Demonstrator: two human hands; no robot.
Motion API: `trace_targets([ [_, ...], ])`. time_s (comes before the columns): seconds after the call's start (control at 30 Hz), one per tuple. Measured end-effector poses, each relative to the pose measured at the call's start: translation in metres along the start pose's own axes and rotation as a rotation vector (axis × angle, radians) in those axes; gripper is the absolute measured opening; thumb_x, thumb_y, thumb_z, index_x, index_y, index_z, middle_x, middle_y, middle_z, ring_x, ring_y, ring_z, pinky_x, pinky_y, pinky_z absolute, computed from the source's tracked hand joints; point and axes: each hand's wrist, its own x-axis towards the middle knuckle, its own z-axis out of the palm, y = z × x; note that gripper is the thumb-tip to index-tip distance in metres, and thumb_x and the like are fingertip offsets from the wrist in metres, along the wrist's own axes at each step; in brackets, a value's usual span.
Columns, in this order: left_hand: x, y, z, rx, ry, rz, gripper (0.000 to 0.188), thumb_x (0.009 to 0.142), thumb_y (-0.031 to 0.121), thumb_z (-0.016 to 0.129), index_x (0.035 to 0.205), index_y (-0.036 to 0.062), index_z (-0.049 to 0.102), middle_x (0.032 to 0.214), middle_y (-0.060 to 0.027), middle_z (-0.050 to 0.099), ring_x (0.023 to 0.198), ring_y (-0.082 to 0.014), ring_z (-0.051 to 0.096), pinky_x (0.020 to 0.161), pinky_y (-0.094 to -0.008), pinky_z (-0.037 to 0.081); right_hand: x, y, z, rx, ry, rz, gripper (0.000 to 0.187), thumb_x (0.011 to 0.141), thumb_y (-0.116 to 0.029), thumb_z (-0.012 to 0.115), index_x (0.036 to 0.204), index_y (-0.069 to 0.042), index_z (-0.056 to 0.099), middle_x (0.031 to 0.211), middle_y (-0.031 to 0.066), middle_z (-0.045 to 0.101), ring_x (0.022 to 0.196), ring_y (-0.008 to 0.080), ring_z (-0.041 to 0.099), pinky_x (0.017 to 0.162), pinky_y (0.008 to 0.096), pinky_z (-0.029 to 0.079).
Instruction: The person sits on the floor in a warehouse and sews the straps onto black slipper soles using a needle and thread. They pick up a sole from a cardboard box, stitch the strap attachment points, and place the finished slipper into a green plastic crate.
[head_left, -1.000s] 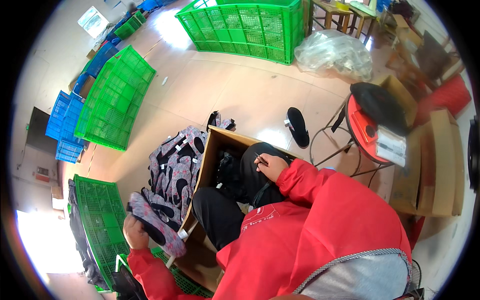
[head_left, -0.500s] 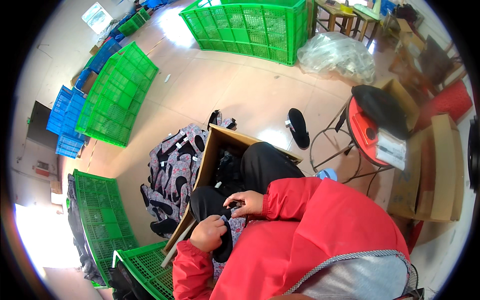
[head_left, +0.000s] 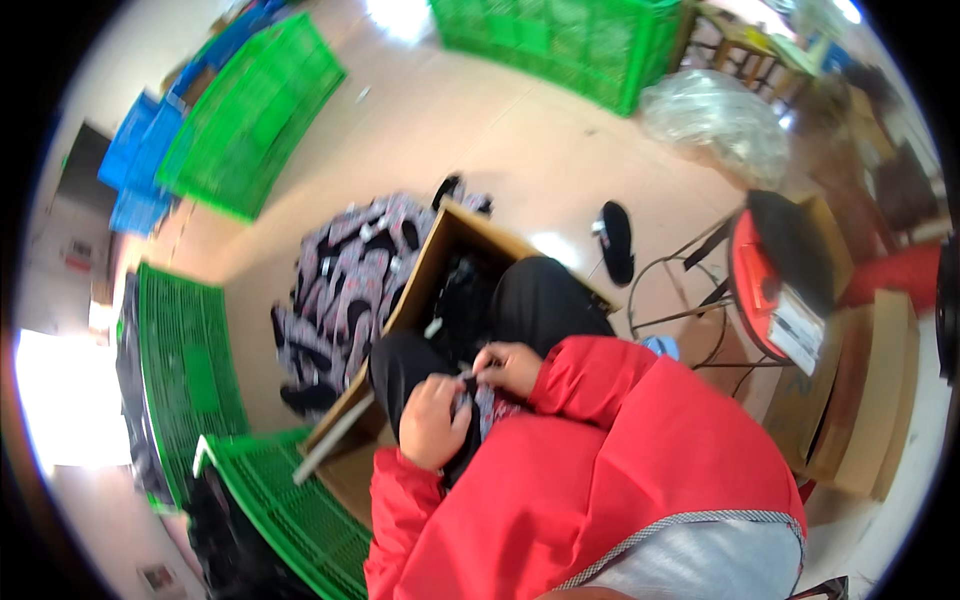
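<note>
Over my lap, both hands are closed on a grey-and-pink patterned fabric piece with black parts [head_left: 490,408]; its exact kind is hard to make out. My left hand [head_left: 430,422] pinches its left edge. Close beside it, my right hand [head_left: 512,369] pinches the upper edge, the fingertips of both hands almost meeting. An open cardboard box [head_left: 425,268] stands tilted between my knees, with dark pieces [head_left: 459,290] inside. Left of the box, a pile of similar patterned and black fabric pieces [head_left: 350,270] with white tags covers part of the floor.
A single black, slipper-shaped piece [head_left: 617,245] lies on the floor ahead. To the right stand a red-topped stool [head_left: 745,262] carrying a black item and packets, and a cardboard carton [head_left: 880,400]. Green crates [head_left: 190,375] stand on the left; a clear plastic bag [head_left: 715,120] sits farther off.
The whole view has shifted and turned slightly. My left hand has turned, its back now more upright beside the fabric, and my right hand has drawn in; both still grip the piece.
</note>
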Motion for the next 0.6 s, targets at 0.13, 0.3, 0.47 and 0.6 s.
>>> trace_targets([
  [0.13, -0.005, 0.004, -0.014, -0.039, -0.064, -0.043, 0.042, 0.067, 0.004, 0.071, 0.108, 0.0030, 0.059, 0.105, -0.0149, 0.058, 0.097, -0.0348, 0.059, 0.085, -0.0386, 0.049, -0.009, -0.007, 0.004, 0.136, 0.053, -0.045, 0.009, 0.087, -0.002, 0.067, 0.095, -0.004, 0.063, 0.086, 0.0022, 0.063, 0.072, 0.0098, 0.059, 0.069, 0.0244, 0.049],
  [0.3, -0.017, -0.011, -0.009, -0.155, 0.063, -0.274, 0.034, 0.069, -0.009, 0.061, 0.102, -0.0008, 0.061, 0.097, -0.0119, 0.063, 0.091, -0.0242, 0.066, 0.080, -0.0316, 0.053, -0.010, -0.012, 0.003, 0.301, 0.005, 0.058, 0.009, 0.090, -0.007, 0.068, 0.097, -0.005, 0.062, 0.081, 0.0051, 0.063, 0.060, 0.0085, 0.054, 0.053, 0.0215, 0.042],
  [0.47, -0.023, -0.026, 0.001, -0.470, 0.124, -0.494, 0.034, 0.080, -0.009, 0.061, 0.111, 0.0023, 0.065, 0.106, -0.0066, 0.067, 0.098, -0.0157, 0.065, 0.083, -0.0276, 0.052, -0.005, -0.006, 0.007, 0.529, -0.017, 0.035, 0.010, 0.094, -0.012, 0.066, 0.099, -0.007, 0.059, 0.079, 0.0095, 0.063, 0.049, 0.0095, 0.045, 0.045, 0.0207, 0.034],
  [0.6, -0.017, -0.013, 0.005, -0.491, 0.173, -0.384, 0.035, 0.081, -0.012, 0.057, 0.112, 0.0027, 0.065, 0.112, -0.0074, 0.063, 0.103, -0.0174, 0.063, 0.087, -0.0278, 0.050, -0.003, -0.003, 0.008, 0.604, 0.016, 0.044, 0.011, 0.095, -0.011, 0.064, 0.103, -0.008, 0.057, 0.078, 0.0106, 0.064, 0.049, 0.0098, 0.047, 0.043, 0.0201, 0.033],
])
